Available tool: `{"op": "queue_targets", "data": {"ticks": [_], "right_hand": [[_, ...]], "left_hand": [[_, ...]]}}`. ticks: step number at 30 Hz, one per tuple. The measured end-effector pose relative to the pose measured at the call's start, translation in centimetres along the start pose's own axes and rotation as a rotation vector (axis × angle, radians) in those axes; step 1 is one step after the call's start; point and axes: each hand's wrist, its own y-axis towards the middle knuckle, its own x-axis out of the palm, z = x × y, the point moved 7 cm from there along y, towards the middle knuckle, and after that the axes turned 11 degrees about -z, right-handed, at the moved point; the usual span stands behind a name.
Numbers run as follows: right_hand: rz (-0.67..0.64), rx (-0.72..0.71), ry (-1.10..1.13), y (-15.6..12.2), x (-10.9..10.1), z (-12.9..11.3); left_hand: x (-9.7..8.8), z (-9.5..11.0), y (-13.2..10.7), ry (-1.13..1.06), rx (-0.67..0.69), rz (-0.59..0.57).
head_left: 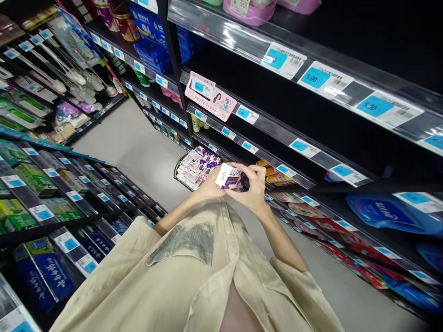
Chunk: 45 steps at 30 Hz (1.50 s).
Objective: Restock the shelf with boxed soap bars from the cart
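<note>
A small white and purple LUX soap box (231, 178) is held in front of my body, its printed side and white end facing up toward me. My right hand (255, 186) curls around its right side, fingers over the top and thumb below. My left hand (207, 185) closes on the box's left end, with part of its fingers hidden behind the box. Just beyond my hands, a dark-rimmed basket (176, 171) holds many similar pink, white and purple soap boxes.
Tall black shelves with price tags (284, 60) rise on the right, holding a blue bottle (384, 213) and orange packages (277, 177). Toothpaste boxes (44, 272) fill the left shelves. A grey floor aisle (121, 133) runs between them.
</note>
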Motion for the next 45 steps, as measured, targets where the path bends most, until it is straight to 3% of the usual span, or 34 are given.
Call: {"op": "queue_targets", "data": {"ticks": [5, 9, 16, 23, 29, 32, 39, 45], "right_hand": [[-0.079, -0.074, -0.091, 0.3, 0.1, -1.6], [-0.154, -0.068, 0.014, 0.0, 0.1, -1.2], [-0.097, -0.031, 0.083, -0.9, -1.3, -0.5], [-0.117, 0.009, 0.111, -1.7, -1.8, 0.0], [-0.052, -0.058, 0.062, -4.0, -2.9, 1.0], [0.006, -0.143, -0.057, -6.0, -3.8, 1.0], [0.032, -0.079, -0.09, -10.1, -6.2, 1.9], [0.105, -0.091, -0.222, -13.1, -9.6, 0.5]], "left_hand": [[1.0, -1.1, -0.6, -0.436, -0.108, -0.06], [0.9, -1.8, -1.1, -0.538, -0.192, -0.036], [0.5, -0.7, -0.4, -0.43, -0.115, -0.028], [1.2, -0.2, -0.1, -0.386, -0.143, -0.069], [2.1, 0.7, -0.2, -0.349, -0.103, -0.311], [2.5, 1.3, 0.1, -0.387, -0.099, -0.352], [4.9, 2.3, 1.5, -0.404, -0.121, -0.221], [7.5, 6.2, 3.2, -0.043, -0.087, -0.291]]}}
